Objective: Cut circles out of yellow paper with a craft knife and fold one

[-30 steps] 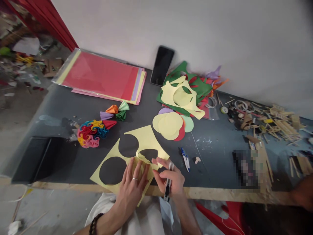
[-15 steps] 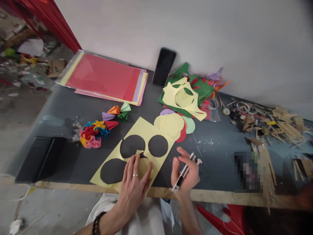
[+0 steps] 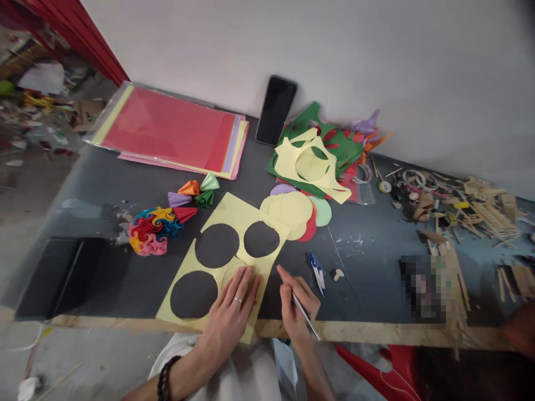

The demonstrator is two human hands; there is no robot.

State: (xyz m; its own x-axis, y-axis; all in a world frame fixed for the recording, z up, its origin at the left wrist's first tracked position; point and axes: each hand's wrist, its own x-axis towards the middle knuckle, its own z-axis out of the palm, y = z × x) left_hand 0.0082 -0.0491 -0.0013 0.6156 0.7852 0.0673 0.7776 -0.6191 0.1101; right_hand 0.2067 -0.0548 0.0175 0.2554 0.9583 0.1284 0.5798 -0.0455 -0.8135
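My left hand (image 3: 232, 306) lies flat with its fingers spread on a yellow paper sheet (image 3: 234, 210). Three large round holes in the sheet show the dark table. Under my fingers a round outline is partly visible, the rest covered. To the right, my right hand (image 3: 300, 306) is closed round a slim silvery tool (image 3: 306, 318), whose tip is hidden. A blue and white tool (image 3: 317, 274) and a small pale knob-shaped piece (image 3: 338, 274) rest on the table beyond it. Yellow paper discs (image 3: 292, 211) overlap at the sheet's upper right corner.
Coloured paper in clear wrap (image 3: 171, 131), a phone (image 3: 276, 110) and paper offcuts (image 3: 307, 159) stand or lie along the wall. Paper cones (image 3: 189, 188) and a curled-paper ball (image 3: 154, 231) are at left, near a black case (image 3: 54, 278). Wooden scraps (image 3: 489, 211) cover the right side.
My right hand has moved left and down, its tool now pointing differently. The blue and white tool has come into view on the table. My left hand has shifted slightly right, revealing the round outline.
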